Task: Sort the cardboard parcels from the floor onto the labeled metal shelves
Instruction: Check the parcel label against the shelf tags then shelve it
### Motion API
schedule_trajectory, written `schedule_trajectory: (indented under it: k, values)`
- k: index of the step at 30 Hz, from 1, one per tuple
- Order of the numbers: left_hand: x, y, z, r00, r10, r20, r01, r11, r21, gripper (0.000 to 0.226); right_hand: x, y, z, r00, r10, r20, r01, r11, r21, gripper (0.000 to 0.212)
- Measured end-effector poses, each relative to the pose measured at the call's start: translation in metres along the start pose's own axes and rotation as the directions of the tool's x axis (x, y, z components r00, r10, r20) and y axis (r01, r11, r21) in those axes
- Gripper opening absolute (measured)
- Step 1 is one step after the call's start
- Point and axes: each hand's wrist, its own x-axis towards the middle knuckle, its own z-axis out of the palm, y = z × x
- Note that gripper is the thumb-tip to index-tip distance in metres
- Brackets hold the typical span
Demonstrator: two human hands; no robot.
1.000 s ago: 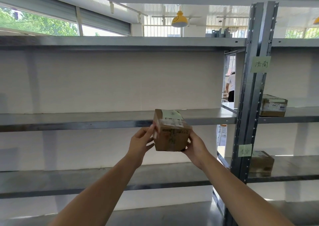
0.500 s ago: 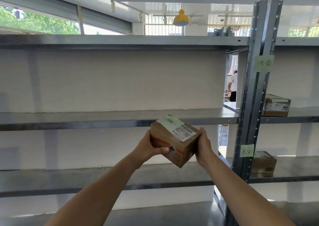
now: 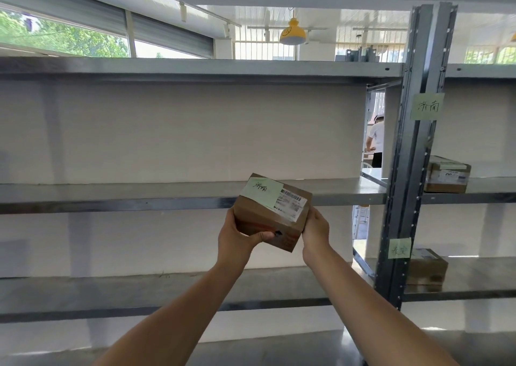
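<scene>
I hold a small cardboard parcel [image 3: 268, 220] in front of the middle shelf [image 3: 139, 195], tilted with its top toward me. A green handwritten note and a white shipping label are stuck on top. My left hand [image 3: 237, 235] grips its left side, thumb across the front face. My right hand [image 3: 315, 230] holds its right side. A green label [image 3: 427, 106] hangs on the metal upright [image 3: 416, 153], and a second green label [image 3: 399, 248] lower down.
Right of the upright, one parcel [image 3: 446, 174] sits on the middle shelf and another parcel [image 3: 425, 268] on the lower shelf [image 3: 474, 273]. A person [image 3: 375, 142] stands beyond the gap behind the racks. The left bay's shelves hold nothing in view.
Both hands turned the parcel so its labelled top now faces me. It dropped slightly lower in front of the middle shelf edge. The view shifted a little to the left.
</scene>
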Motion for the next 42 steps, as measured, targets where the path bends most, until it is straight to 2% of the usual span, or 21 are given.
schedule_trajectory:
  k: [3,6,10,13,14,17,19,24,30,38,42]
  values:
    - [-0.001,-0.003,-0.003,0.999,0.002,-0.038,-0.002,1.0,0.004,0.074,0.001,0.008,0.003,0.998,-0.061,-0.019,0.06,0.997,-0.049,0.029]
    - [0.0,-0.006,-0.01,1.0,-0.003,-0.029,0.004,1.0,0.007,0.068,-0.002,0.01,0.007,0.998,-0.062,-0.003,0.062,0.998,-0.03,0.027]
    - [0.006,-0.007,-0.032,0.983,-0.171,0.062,0.175,0.983,-0.054,0.042,0.003,0.015,0.009,0.996,0.01,0.088,-0.001,0.995,-0.102,0.021]
    - [0.012,-0.015,-0.047,0.956,-0.268,0.117,0.287,0.937,-0.201,0.059,0.001,0.021,0.012,0.991,0.018,0.132,0.0,0.99,-0.142,0.027]
    - [0.014,-0.016,-0.05,0.952,-0.283,0.117,0.304,0.919,-0.253,0.058,-0.002,0.022,0.014,0.988,0.025,0.155,-0.005,0.992,-0.128,0.028]
    - [0.013,-0.017,-0.063,0.955,-0.291,0.056,0.293,0.9,-0.322,0.027,-0.011,0.023,0.026,0.973,0.041,0.229,-0.021,0.996,-0.09,0.03]
    - [0.014,-0.02,-0.074,0.958,-0.285,0.024,0.274,0.89,-0.365,0.016,-0.014,0.024,0.034,0.958,0.044,0.282,-0.025,0.997,-0.07,0.03]
    - [0.013,-0.026,-0.113,0.971,-0.238,0.014,0.22,0.874,-0.434,0.036,-0.023,0.036,0.067,0.905,0.068,0.42,-0.019,0.993,-0.12,0.032]
    - [0.01,-0.032,-0.18,0.97,-0.227,-0.093,0.176,0.909,-0.378,0.037,-0.044,0.059,0.125,0.834,0.12,0.538,-0.071,0.991,-0.111,0.032]
    - [-0.012,-0.043,-0.284,0.896,-0.305,-0.322,0.187,0.919,-0.348,0.035,-0.09,0.096,0.215,0.709,0.183,0.681,-0.083,0.981,-0.177,0.037]
    - [-0.032,-0.045,-0.339,0.864,-0.285,-0.415,0.168,0.94,-0.297,0.034,-0.123,0.116,0.262,0.652,0.215,0.727,-0.102,0.975,-0.197,0.039]
